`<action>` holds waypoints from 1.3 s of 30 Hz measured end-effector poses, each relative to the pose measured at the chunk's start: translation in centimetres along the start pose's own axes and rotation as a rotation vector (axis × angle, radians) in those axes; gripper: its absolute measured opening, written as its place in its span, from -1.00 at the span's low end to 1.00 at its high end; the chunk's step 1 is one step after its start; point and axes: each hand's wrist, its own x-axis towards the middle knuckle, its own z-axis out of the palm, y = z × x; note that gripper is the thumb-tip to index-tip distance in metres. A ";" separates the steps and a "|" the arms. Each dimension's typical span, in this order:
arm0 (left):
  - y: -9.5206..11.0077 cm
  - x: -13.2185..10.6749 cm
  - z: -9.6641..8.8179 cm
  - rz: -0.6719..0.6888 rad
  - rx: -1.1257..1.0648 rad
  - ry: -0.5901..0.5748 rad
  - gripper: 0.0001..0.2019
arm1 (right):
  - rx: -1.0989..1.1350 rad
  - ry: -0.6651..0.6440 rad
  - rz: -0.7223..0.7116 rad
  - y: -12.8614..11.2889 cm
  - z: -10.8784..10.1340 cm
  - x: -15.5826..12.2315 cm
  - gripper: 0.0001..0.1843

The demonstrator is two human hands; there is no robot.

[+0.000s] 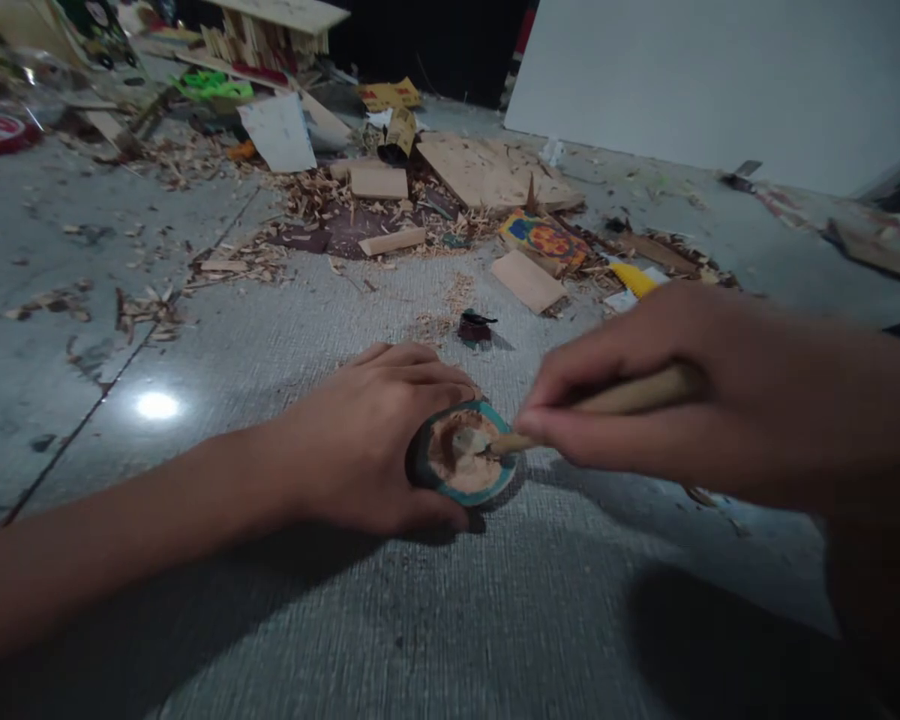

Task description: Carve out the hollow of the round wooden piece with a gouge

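Tub [487, 493] on the floor [450, 620], likely light and stiff-walled, is best held around its side, where the left hand [390, 430] grips it while the right hand [645, 440] clasps a stick [622, 397] reaching inside.

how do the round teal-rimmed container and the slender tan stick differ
Shape: the round teal-rimmed container is squat and wide, while the slender tan stick is long and narrow.
Colour: the container has a teal rim and pale brown matter inside; the stick is tan.
Hold: the left hand curls around the container's side; the right hand grips the stick at a slant.
Shared: both are held, one in each hand.
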 end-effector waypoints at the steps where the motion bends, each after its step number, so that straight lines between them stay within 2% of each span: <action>1: 0.1 0.0 -0.1 -0.006 0.004 -0.004 -0.30 | 0.010 -0.114 0.001 0.0 -0.4 0.9 -0.69; 3: 0.2 0.1 -0.3 -0.018 0.014 -0.021 -0.36 | 0.043 -0.269 0.025 -0.2 -1.1 2.5 -0.71; 6: 0.5 0.1 -0.5 -0.038 0.040 -0.060 -0.45 | 0.103 -0.409 0.037 -0.3 -2.0 4.6 -0.76; 9: 0.5 0.1 -0.5 -0.036 0.056 -0.057 -0.44 | 0.163 -0.534 0.091 -0.1 -2.3 6.5 -0.80; 12: 0.3 0.1 -0.3 -0.027 0.047 -0.036 -0.39 | 0.268 -0.617 0.205 0.5 -1.5 8.2 -0.85; 15: -0.2 0.1 -0.3 -0.023 0.062 -0.034 -0.60 | 0.384 -0.854 0.330 1.4 0.2 9.2 -0.90; 17: -0.3 0.1 -0.4 -0.032 0.078 -0.036 -0.69 | 0.421 -1.006 0.327 1.9 1.0 9.2 -0.86; 18: -0.4 0.1 -0.4 -0.043 0.085 -0.037 -0.68 | 0.420 -1.037 0.291 2.0 1.1 9.0 -0.84; 20: -0.3 0.1 -0.4 -0.073 0.100 -0.040 -0.57 | 0.412 -0.981 0.207 2.2 0.5 8.4 -0.85; 23: 0.0 0.0 -0.4 -0.096 0.117 -0.037 -0.43 | 0.401 -0.795 0.152 2.1 -1.2 6.7 -0.90; 24: 0.1 0.0 -0.4 -0.096 0.117 -0.033 -0.38 | 0.393 -0.706 0.143 2.0 -1.6 6.0 -0.90; 26: 0.3 -0.1 -0.2 -0.094 0.107 -0.011 -0.27 | 0.356 -0.448 0.116 1.9 -1.9 4.3 -0.89; 28: 0.5 -0.1 0.0 -0.089 0.087 0.030 -0.16 | 0.289 -0.153 0.089 1.7 -1.3 2.6 -0.91; 30: 0.5 0.0 0.2 -0.092 0.065 0.063 -0.16 | 0.238 0.028 0.113 1.4 -0.2 1.1 -0.86; 32: 0.5 0.1 0.4 -0.099 0.050 0.087 -0.26 | 0.247 0.119 0.144 1.2 1.0 0.2 -0.78; 34: 0.4 0.1 0.5 -0.118 0.050 0.096 -0.36 | 0.344 0.153 0.133 0.9 2.0 0.0 -0.72; 39: 0.3 0.0 0.5 -0.149 0.088 0.038 -0.37 | 0.916 0.150 0.016 0.8 4.1 1.2 -0.72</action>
